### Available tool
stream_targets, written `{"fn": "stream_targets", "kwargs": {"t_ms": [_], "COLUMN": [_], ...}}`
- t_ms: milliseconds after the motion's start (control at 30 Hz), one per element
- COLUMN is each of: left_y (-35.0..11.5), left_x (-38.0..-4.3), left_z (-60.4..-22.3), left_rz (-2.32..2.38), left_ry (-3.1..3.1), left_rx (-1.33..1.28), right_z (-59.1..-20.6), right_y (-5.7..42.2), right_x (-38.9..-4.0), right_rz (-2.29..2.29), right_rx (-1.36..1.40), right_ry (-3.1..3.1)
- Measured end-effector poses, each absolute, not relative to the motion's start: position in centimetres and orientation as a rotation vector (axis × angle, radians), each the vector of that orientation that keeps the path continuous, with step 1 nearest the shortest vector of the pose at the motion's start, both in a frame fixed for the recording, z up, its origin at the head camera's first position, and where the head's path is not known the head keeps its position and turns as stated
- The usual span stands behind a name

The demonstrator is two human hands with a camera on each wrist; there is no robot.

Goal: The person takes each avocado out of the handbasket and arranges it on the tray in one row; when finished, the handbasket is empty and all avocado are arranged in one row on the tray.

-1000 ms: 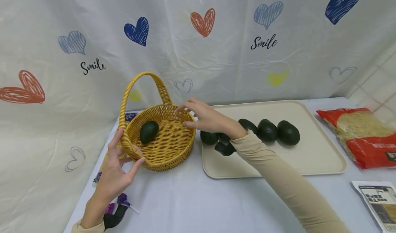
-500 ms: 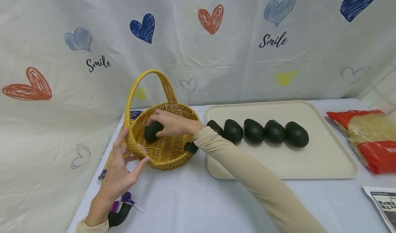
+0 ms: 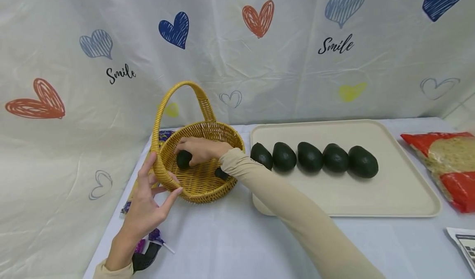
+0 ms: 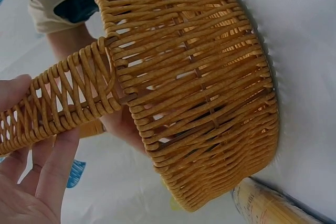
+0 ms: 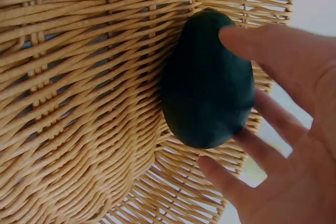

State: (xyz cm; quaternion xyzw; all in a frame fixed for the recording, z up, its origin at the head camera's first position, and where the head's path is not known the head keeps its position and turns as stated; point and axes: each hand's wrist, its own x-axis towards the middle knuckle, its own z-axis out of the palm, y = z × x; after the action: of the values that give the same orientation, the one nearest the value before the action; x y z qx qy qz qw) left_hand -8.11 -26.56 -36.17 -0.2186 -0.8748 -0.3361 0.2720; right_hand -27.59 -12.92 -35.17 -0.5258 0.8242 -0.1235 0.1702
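Note:
A yellow woven basket with a tall arched handle stands at the table's left, tilted toward its handle side in the left wrist view. My left hand holds the base of that handle between thumb and fingers. One dark green avocado lies inside, against the basket's wall. Over it reaches my right hand, its thumb on one side and fingers curled round the other, gripping it. Several more avocados line up in a row on the beige tray to the right.
A red bag of pasta lies right of the tray, with a printed packet in front of it. Near my left wrist is a purple-wrapped lollipop. Behind the basket shows a yellow-and-blue package. A patterned curtain hangs at the back.
My right hand has moved left from the basket's right rim and taken hold of the avocado inside. The left hand stays on the handle. The head view has shifted slightly.

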Motion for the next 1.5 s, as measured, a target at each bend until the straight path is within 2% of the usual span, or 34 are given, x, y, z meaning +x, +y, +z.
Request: {"fn": "stream_targets", "kwargs": {"t_ms": [500, 1133, 1500], "left_y": [-26.4, -26.4, -26.4], "left_x": [-7.9, -8.0, -8.0], "left_z": [-36.2, -36.0, -36.1], "left_rz": [-0.878, -0.895, -0.902], "left_ry": [-2.376, -2.344, -2.338], "left_rx": [-0.547, -0.592, -0.597], "right_z": [-34.5, -33.5, -33.6], "right_y": [-12.8, -11.5, -11.1], "right_x": [-26.6, -26.5, -26.4], "right_rz": [-0.21, -0.125, -0.08], "right_rx": [-1.419, -1.257, -1.291], "right_ry": [2.509, 2.334, 2.274]}}
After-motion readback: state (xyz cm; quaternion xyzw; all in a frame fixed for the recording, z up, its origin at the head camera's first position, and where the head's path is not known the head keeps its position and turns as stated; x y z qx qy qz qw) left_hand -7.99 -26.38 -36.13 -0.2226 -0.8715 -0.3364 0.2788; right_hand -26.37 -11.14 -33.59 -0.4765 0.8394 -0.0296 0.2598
